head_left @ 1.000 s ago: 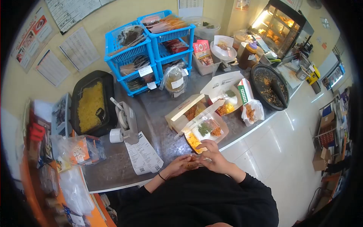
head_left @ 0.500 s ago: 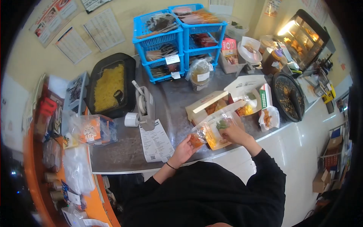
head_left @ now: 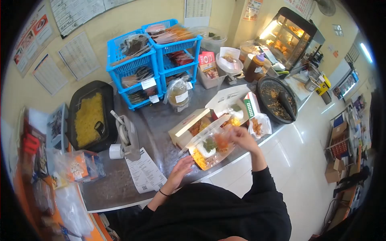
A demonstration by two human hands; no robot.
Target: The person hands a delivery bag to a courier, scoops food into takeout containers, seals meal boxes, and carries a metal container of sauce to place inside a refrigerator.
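Observation:
My right hand is closed, pinching a small clear bag of orange-red contents over the near food box. That open box holds yellow food, white rice and something dark green. Just left of its near corner, my left hand is empty with its fingers stretched out. Touching the far side is a second box with browned food. Behind them stands a third open box, its lid raised, with yellow food inside. A paper-lined portion of fried pieces lies to the right.
Blue stacked baskets hold packets at the back, beside a wrapped tub. A stone mortar stands right. At the left are a black tray of yellow food, a label dispenser, a printed receipt and plastic bags.
The view has turned right. My left hand has let go of the small orange-red bag and drawn back from the box. My right hand has left the green food and now holds the bag.

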